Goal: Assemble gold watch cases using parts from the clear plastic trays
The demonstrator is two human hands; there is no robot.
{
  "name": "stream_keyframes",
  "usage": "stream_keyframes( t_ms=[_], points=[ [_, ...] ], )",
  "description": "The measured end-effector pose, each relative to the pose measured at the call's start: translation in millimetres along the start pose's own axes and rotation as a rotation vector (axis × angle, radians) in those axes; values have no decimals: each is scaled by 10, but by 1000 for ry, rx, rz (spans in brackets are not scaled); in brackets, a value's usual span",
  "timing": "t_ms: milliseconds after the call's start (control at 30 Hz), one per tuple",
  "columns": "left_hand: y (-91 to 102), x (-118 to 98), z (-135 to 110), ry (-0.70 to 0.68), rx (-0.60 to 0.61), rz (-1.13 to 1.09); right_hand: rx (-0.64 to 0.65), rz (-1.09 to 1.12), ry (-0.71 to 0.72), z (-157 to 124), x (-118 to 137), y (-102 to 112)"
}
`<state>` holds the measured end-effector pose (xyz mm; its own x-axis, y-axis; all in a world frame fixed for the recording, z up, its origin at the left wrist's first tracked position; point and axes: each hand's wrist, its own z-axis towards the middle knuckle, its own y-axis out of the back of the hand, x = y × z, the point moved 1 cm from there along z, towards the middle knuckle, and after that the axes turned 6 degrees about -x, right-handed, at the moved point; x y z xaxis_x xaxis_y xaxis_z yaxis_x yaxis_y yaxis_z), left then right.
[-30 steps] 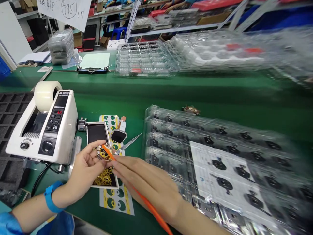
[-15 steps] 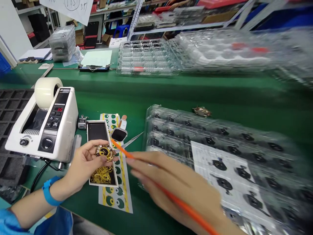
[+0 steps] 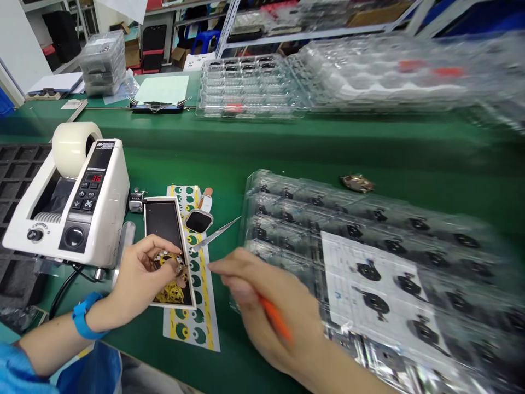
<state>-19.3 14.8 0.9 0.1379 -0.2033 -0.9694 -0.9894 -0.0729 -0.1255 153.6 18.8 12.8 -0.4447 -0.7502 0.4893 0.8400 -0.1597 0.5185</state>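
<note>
My left hand (image 3: 139,282), with a blue wristband, pinches a small round gold-and-black part (image 3: 168,261) over a white-framed black tray (image 3: 164,219) that holds several yellow pieces. My right hand (image 3: 270,312) is blurred by motion; its fingers are closed round a thin orange stick (image 3: 274,320). It hovers just right of a sticker strip (image 3: 197,306) with green and yellow rings. Metal tweezers (image 3: 217,234) and a small black-headed tool (image 3: 200,218) lie on the green table (image 3: 254,153) between the tray and the blister trays.
A white tape dispenser (image 3: 69,202) with a tape roll stands at left beside a black foam tray (image 3: 16,186). Clear blister trays (image 3: 369,257) with black parts and a paper sheet fill the right. More clear trays (image 3: 246,87) and a clipboard (image 3: 158,93) lie at the back.
My right hand has drawn back to the right, pulling the orange stick away from the round part. My left hand has lowered the part towards the black tray.
</note>
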Motion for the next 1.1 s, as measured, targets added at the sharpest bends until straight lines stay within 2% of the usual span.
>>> stream_keyframes(
  t_ms=[133,433,767,867,1100],
  points=[
    [-26,-5,-31,-41,-34,-12,1,-139,97,-81,64,-152],
    [-52,93,-161,-186,45,140,-90,-140,-30,-70,-79,-241],
    [7,187,-167,-260,159,315,-23,19,-176,-47,-110,-242],
    [17,186,-154,-237,129,314,14,151,-225,-21,-111,-229],
    [36,110,-40,-224,-48,202,99,441,-420,77,-43,-129]
  ],
)
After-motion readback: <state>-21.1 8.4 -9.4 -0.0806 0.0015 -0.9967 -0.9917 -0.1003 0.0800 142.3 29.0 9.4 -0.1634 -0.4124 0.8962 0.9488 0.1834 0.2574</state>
